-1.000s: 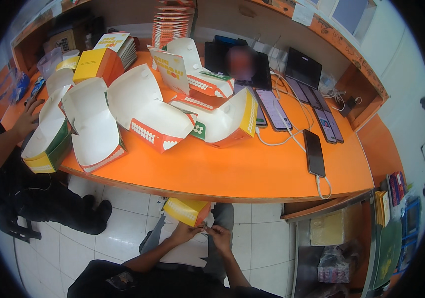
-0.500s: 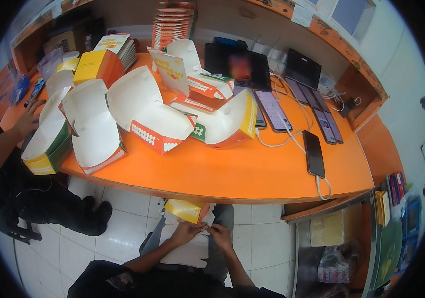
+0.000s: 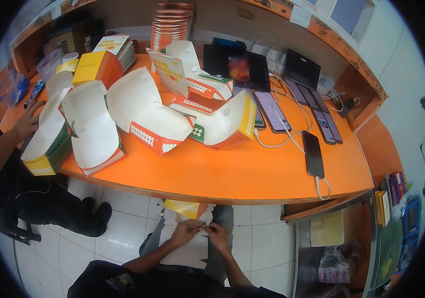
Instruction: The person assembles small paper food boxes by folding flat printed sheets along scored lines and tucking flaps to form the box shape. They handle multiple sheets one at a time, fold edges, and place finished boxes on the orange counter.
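Observation:
An unfolded white cardboard food box [image 3: 185, 256], yellow and orange on its far part, lies across my lap below the table edge. Over its middle, my left hand [image 3: 186, 232] pinches a small edge or tab of the box. My right hand [image 3: 217, 236] is closed beside it, fingertips meeting those of the left at the same spot. The fingers hide the exact piece they grip. On the orange table [image 3: 252, 174] stand several opened boxes with white insides, among them a red-sided box [image 3: 145, 107], a yellow-and-red box [image 3: 227, 124] and a green-and-yellow box [image 3: 48, 136].
A closed yellow-orange box [image 3: 95, 67] and a stack of flat cartons [image 3: 172, 27] sit farther back. Phones, one a black phone [image 3: 313, 154], lie with white cables at right. Another person's hand [image 3: 28, 119] rests at the left. Shelves [image 3: 334, 243] hold bagged goods.
My hands stay together over the box, with only a slight shift of the fingers. The box's yellow part has tilted slightly on my lap. Things on the table stay put.

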Available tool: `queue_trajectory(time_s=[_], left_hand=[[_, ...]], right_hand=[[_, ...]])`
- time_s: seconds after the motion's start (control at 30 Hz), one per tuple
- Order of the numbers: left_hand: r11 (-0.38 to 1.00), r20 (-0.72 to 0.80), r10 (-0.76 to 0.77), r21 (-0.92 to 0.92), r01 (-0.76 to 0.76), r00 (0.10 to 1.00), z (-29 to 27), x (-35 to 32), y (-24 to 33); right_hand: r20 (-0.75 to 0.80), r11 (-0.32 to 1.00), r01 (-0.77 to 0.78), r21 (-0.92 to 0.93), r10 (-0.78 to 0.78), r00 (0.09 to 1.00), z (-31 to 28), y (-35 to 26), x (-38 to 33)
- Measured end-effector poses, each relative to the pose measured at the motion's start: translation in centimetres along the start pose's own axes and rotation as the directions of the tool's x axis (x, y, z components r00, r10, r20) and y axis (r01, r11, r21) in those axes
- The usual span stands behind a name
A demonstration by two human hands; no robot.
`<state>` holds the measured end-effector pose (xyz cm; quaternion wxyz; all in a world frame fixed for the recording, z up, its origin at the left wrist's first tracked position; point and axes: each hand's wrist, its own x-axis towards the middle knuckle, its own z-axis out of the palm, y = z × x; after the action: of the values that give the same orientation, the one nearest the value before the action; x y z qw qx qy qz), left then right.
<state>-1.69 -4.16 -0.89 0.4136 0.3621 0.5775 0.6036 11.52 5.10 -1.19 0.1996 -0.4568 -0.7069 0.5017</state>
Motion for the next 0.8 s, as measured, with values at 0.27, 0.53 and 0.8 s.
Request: queue_trajectory(time_s=[0.27, 0.53, 0.8], left_hand=[[0.998, 0.047, 0.007, 0.069, -0.01, 0.999, -0.3, 0.1, 0.2], [0.997, 0.018, 0.035, 0.062, -0.036, 0.999, -0.2, 0.4, -0.8], [0.995, -0.026, 0.075, 0.072, -0.073, 0.997, 0.0, 0.3, -1.5]], right_hand=[[-0.044, 0.995, -0.053, 0.09, 0.057, 0.997, 0.6, 0.6, -0.3], [-0.015, 0.941, -0.179, 0.286, 0.191, 0.981, 1.3, 1.5, -0.2], [-0.025, 0.98, -0.114, 0.161, 0.119, 0.993, 0.4, -0.7, -0.7]])
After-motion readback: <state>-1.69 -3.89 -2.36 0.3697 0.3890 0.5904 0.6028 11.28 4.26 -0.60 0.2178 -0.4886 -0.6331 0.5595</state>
